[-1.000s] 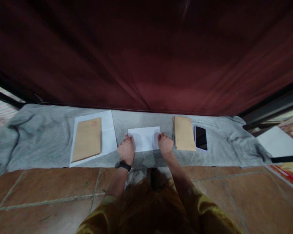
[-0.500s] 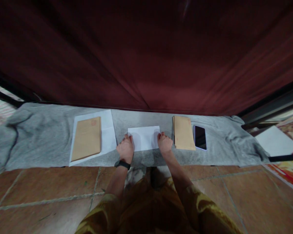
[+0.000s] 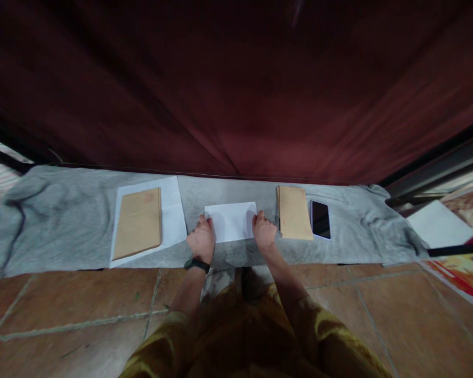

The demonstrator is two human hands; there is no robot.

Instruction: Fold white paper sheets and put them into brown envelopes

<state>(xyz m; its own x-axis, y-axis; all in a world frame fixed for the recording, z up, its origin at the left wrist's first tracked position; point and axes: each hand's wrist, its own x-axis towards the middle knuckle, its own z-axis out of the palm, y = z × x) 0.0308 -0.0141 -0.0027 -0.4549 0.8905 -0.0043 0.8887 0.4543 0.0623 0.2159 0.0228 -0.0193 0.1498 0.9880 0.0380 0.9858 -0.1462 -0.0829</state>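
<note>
The left hand (image 3: pixel 201 239) lies at the left edge of a white sheet (image 3: pixel 232 220), fingers curled down and fingertips touching the paper; the right hand (image 3: pixel 264 231) meets the right edge the same way. Whether either hand pinches the sheet or only presses on it cannot be told from this view. The sheet lies flat between the two hands, in the middle of a grey cloth (image 3: pixel 63 226) spread across the floor. A black wristband (image 3: pixel 197 264) circles the left wrist; yellow-patterned sleeves cover both forearms nearer the camera.

Just right of the right hand sits a stack of brown envelopes (image 3: pixel 294 212), and a dark phone (image 3: pixel 321 219) lies face up against its right side. Left of the left hand, a single brown envelope (image 3: pixel 137 223) rests on a larger white paper (image 3: pixel 173 210), slightly skewed. On the near side of the cloth is a reddish tiled floor (image 3: pixel 82 304); on the far side hangs a dark red curtain (image 3: pixel 236 94). At the far right, off the cloth, lies another white paper (image 3: pixel 437 223) beside a colourful printed surface (image 3: pixel 463 273).
</note>
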